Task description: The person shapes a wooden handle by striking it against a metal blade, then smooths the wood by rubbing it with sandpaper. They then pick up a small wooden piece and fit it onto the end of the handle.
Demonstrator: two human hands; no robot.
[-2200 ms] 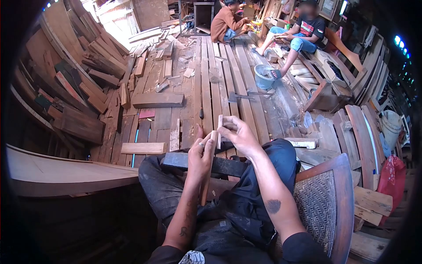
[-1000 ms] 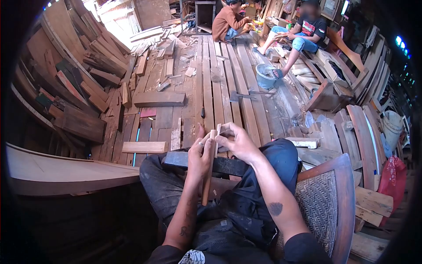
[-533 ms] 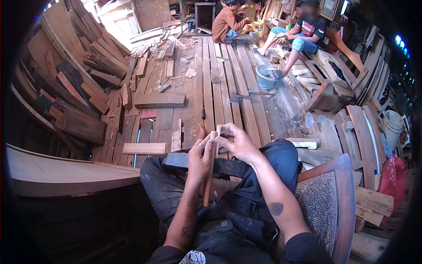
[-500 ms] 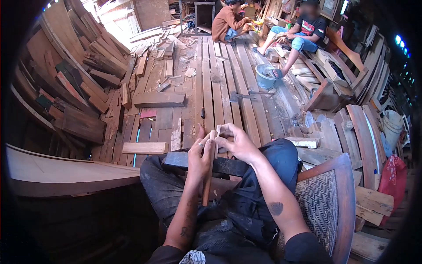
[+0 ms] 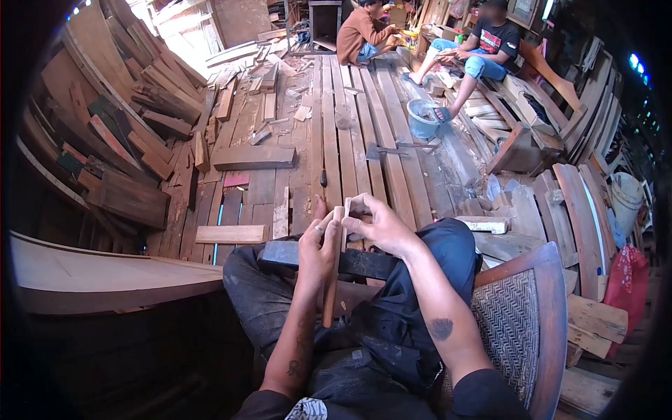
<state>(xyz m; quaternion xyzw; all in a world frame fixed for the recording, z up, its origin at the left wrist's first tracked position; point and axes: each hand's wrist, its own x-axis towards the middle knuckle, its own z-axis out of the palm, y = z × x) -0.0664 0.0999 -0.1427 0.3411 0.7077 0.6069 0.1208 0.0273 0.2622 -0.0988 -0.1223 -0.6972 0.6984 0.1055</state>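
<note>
My left hand (image 5: 318,250) is closed around a slim wooden stick (image 5: 330,297), which stands nearly upright over my lap. A ring shows on one of its fingers. Just right of the stick's upper end, my right hand (image 5: 376,225) pinches a thin, pale flat piece (image 5: 348,208) against its side; I cannot tell whether this piece is wood or folded sandpaper. Below both hands, a dark rectangular block (image 5: 364,264) lies across between my legs. Past my fingers, a screwdriver-like tool with a dark handle (image 5: 323,178) rests on the floor.
On the plank floor lie a thick wood block (image 5: 254,157), a pale board (image 5: 231,234) and a hatchet-like tool (image 5: 392,150). A bucket (image 5: 423,122) stands ahead by a seated person (image 5: 483,49). Another person (image 5: 365,35) squats behind. A woven-backed chair (image 5: 514,315) is at my right.
</note>
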